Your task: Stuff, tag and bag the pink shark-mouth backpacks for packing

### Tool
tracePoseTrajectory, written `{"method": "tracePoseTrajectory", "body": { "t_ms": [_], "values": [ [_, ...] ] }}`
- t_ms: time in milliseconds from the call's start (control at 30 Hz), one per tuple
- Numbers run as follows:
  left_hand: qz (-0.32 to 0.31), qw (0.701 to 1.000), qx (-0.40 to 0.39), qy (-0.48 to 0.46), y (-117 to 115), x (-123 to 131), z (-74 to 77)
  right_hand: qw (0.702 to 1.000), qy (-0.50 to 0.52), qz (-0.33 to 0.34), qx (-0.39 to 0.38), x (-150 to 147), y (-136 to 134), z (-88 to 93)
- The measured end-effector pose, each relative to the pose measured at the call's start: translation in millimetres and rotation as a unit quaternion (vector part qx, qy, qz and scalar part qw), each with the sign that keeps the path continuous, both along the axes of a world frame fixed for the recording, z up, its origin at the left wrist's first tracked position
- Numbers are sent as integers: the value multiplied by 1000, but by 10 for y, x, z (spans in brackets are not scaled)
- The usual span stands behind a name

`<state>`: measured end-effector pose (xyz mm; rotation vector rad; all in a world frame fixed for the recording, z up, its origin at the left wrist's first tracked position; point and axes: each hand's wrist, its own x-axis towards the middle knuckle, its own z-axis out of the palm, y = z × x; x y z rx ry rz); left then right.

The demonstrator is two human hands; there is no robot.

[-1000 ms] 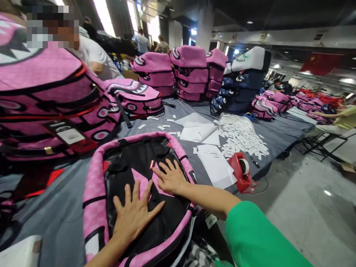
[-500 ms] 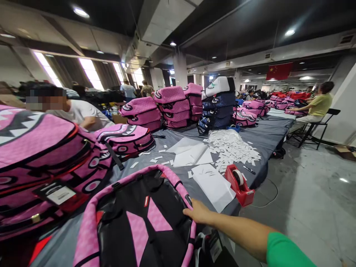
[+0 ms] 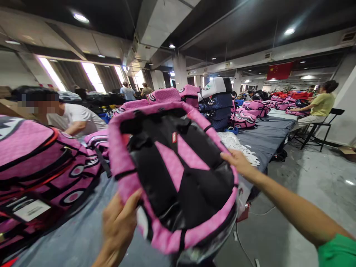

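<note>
A pink and black backpack (image 3: 194,189) is held up in front of me, tilted, its black back panel with pink strips facing me. My left hand (image 3: 121,218) grips its lower left edge, thumb on the pink rim. On the right side of the rim, my right hand (image 3: 236,161) is closed around the edge with the thumb over the black panel. The fingertips of both hands are hidden behind the bag. Below the backpack hangs something like clear plastic, partly blurred.
Pink backpacks (image 3: 36,152) with a hang tag (image 3: 32,209) are stacked at left on the grey-covered table (image 3: 80,226). Dark blue bags (image 3: 215,107) stand behind. White slips (image 3: 249,152) lie to the right. A person in a white shirt (image 3: 80,115) works across the table.
The backpack has been lifted off the table and turned, now covering the papers and most of the red tape dispenser. My left hand has come into view, gripping it.
</note>
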<state>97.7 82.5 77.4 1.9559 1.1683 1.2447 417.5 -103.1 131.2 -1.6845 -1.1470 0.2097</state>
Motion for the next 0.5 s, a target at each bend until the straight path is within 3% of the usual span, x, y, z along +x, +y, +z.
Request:
{"method": "tracePoseTrajectory", "body": {
  "t_ms": [133,200,233,300,367,433,500],
  "values": [
    [-122,975,-65,-174,47,1650,661,999,-34,-42,-4,1269,-210,793],
    [-170,963,-95,-187,64,2428,811,995,-39,-89,1,1855,-299,974],
    [-198,956,-112,-185,59,2760,824,992,-50,-120,5,2110,-334,976],
    [-275,936,-154,-158,22,3252,719,976,-108,-192,8,2528,-367,796],
    [-351,907,-198,-117,-31,3453,445,952,-151,-265,-10,2818,-333,409],
    [-399,883,-235,-74,-55,3330,34,937,-150,-312,-47,2994,-250,-82],
    [-417,871,-259,-29,-3,2897,-445,930,-126,-334,-85,3088,-179,-550]
  ]
}}
